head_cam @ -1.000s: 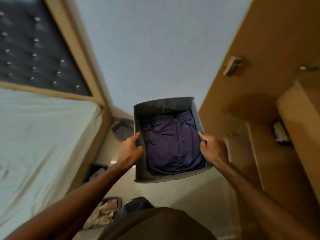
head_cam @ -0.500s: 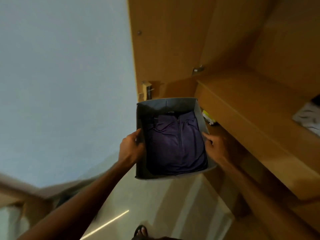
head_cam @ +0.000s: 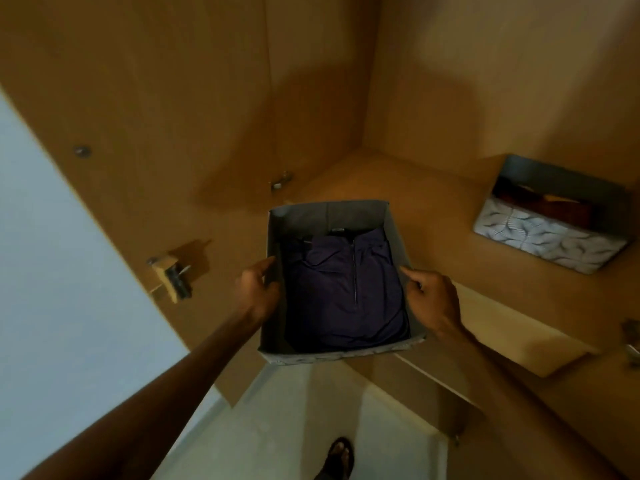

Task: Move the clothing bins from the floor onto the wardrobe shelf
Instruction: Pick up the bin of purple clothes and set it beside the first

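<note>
I hold a grey fabric bin (head_cam: 325, 216) in the air, its far end over the front of the wooden wardrobe shelf (head_cam: 433, 216). A folded dark purple zip-neck top (head_cam: 346, 292) lies inside it. My left hand (head_cam: 258, 294) grips the bin's left wall, thumb over the rim. My right hand (head_cam: 433, 301) grips the right wall the same way. A second bin (head_cam: 550, 239), grey with a white leaf pattern and brown clothing inside, stands on the shelf at the right.
The open wardrobe door (head_cam: 156, 133) with hinges (head_cam: 171, 277) stands to the left, a pale wall beyond it. A lower shelf edge (head_cam: 426, 396) juts out below the bin. My sandalled foot (head_cam: 337, 459) is on the pale floor.
The view has swung right from the bed to the wardrobe interior. The bin, held in both hands, has come up over the shelf front, and the second bin has come into view.
</note>
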`<state>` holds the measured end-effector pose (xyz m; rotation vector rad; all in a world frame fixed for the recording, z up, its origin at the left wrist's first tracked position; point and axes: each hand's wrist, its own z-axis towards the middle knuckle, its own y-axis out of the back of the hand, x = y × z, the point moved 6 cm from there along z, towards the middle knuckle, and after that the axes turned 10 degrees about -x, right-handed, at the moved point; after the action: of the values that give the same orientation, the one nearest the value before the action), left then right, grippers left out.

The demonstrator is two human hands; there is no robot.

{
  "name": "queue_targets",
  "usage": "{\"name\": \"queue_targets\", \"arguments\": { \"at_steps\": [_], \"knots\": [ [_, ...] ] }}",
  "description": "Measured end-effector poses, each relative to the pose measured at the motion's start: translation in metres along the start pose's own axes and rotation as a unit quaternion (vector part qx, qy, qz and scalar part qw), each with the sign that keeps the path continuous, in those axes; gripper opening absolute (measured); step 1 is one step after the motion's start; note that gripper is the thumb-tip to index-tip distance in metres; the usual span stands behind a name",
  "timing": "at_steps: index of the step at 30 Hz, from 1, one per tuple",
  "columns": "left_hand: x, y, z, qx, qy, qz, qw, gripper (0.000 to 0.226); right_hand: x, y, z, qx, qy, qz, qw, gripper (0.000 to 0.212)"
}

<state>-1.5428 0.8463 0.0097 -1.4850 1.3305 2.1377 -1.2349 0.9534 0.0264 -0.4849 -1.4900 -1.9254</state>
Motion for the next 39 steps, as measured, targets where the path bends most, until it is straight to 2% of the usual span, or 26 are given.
{"name": "queue_targets", "arguments": {
  "at_steps": [9, 21, 24, 26, 28, 30, 31, 33, 35, 37, 39],
  "knots": [
    [-0.074, -0.094, 0.123, 0.034, -0.083, 0.022, 0.996, 0.058, -0.056, 0.002, 0.118, -0.058, -0.071, -0.011, 0.996, 0.042],
    [-0.168, -0.24, 0.234, 0.152, -0.229, 0.05, 0.96, 0.046, -0.123, 0.031, 0.209, -0.146, -0.214, -0.063, 0.964, 0.033],
    [-0.191, -0.27, 0.258, 0.207, -0.222, 0.058, 0.951, 0.036, -0.136, 0.033, 0.235, -0.172, -0.259, -0.045, 0.949, 0.039],
    [-0.196, -0.29, 0.273, 0.28, -0.197, 0.106, 0.934, 0.031, -0.136, 0.031, 0.254, -0.173, -0.265, -0.014, 0.948, 0.049],
    [-0.192, -0.3, 0.281, 0.357, -0.187, 0.214, 0.89, 0.037, -0.132, 0.026, 0.264, -0.149, -0.261, 0.01, 0.954, 0.059],
    [-0.186, -0.3, 0.288, 0.396, -0.17, 0.325, 0.842, 0.048, -0.139, 0.023, 0.266, -0.116, -0.275, -0.03, 0.954, 0.058],
    [-0.185, -0.299, 0.291, 0.395, -0.159, 0.34, 0.838, 0.048, -0.145, 0.022, 0.265, -0.095, -0.293, -0.067, 0.949, 0.05],
    [-0.188, -0.301, 0.297, 0.382, -0.124, 0.301, 0.865, 0.039, -0.152, 0.021, 0.263, -0.06, -0.332, -0.11, 0.935, 0.029],
    [-0.191, -0.301, 0.299, 0.389, -0.084, 0.253, 0.882, 0.029, -0.153, 0.02, 0.266, -0.057, -0.342, -0.113, 0.931, 0.017],
    [-0.192, -0.303, 0.303, 0.379, -0.073, 0.207, 0.899, 0.023, -0.151, 0.02, 0.271, -0.093, -0.339, -0.095, 0.931, 0.019],
    [-0.197, -0.304, 0.312, 0.331, -0.086, 0.108, 0.933, 0.024, -0.145, 0.02, 0.275, -0.147, -0.319, -0.071, 0.934, 0.028]
  ]
}}
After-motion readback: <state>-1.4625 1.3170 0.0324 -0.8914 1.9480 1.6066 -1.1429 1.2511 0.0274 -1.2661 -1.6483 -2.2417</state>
